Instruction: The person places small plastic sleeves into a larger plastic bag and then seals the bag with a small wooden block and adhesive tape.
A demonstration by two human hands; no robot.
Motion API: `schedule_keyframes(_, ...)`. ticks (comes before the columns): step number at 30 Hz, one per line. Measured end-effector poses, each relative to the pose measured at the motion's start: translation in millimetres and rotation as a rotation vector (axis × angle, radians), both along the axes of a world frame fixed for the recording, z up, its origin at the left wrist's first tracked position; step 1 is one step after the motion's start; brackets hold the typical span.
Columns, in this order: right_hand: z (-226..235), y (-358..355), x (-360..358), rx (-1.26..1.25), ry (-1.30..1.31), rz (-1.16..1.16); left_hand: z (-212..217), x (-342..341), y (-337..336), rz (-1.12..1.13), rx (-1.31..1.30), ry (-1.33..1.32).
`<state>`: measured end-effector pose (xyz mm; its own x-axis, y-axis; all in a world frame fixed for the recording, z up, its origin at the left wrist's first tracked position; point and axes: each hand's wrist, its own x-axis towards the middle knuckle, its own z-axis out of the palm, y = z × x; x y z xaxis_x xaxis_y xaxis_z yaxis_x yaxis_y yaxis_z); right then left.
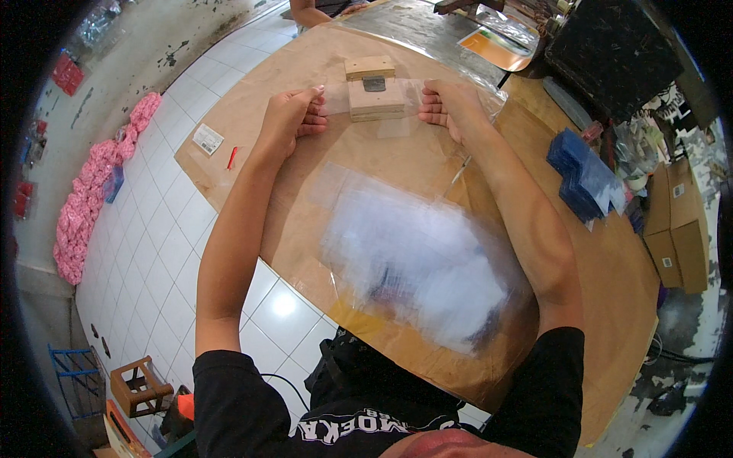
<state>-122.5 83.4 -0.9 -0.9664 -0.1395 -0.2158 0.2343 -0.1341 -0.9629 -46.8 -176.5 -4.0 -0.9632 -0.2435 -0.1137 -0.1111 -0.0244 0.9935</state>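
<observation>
Clear film [374, 103] pinched by both hands [289, 114] [450, 107] over wooden block [374, 90] — brown-papered table [252, 130], white tiled floor [153, 229].

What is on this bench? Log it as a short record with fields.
surface: table covered with brown paper
left hand: grips one end of a clear plastic sheet
right hand: grips the other end
under the sheet: wooden block
near the body: stack of clear sheets
right side: blue stack, cardboard boxes
</observation>
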Motion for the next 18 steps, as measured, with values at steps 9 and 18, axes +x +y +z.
schedule_keyframes(9, 0.0, 0.4, 2.5, 0.021, 0.015, 0.019, 1.9, 1.4, 1.7, 0.003, -0.020, -0.004)
schedule_keyframes(18, 0.6, -0.4, 1.8, 0.040, 0.004, 0.010, 0.3, 0.6, 0.5, -0.005, -0.015, 0.010)
